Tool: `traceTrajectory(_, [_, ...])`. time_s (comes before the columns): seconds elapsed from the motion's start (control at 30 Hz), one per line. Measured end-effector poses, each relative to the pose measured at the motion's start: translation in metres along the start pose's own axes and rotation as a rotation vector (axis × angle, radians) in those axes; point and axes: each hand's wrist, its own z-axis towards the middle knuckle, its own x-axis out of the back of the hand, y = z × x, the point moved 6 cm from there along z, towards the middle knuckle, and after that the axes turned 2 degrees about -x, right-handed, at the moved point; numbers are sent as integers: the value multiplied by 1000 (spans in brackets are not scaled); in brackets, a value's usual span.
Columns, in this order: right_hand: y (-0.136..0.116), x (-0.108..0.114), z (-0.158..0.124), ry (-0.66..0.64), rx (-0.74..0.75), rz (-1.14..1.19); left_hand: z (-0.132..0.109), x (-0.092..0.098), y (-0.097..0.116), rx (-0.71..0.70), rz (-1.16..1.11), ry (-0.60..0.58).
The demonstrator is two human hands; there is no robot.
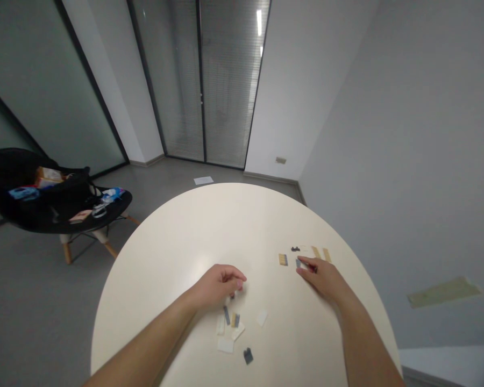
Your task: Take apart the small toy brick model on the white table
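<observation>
Okay, head view: left hand [220, 284] frame centre, fingers curled, pinching small dark piece [233, 294] just above table [177, 236]; right hand [323, 277] right of centre, fingertips on grey piece [298, 263], pinch or mere touch unclear; risk: tiny piece slips from pinch, knocks loose pieces [230, 325] below.

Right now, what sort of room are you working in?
Most likely an office meeting room: glass partition walls and a door with blinds, a round white table strewn with small bricks, and a black shell chair piled with odds and ends.
</observation>
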Motion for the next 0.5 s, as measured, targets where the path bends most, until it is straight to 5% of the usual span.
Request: traceTrajectory(0.5, [-12,-3,0,-31,-108,-140,-2,19,13,-86,189,115])
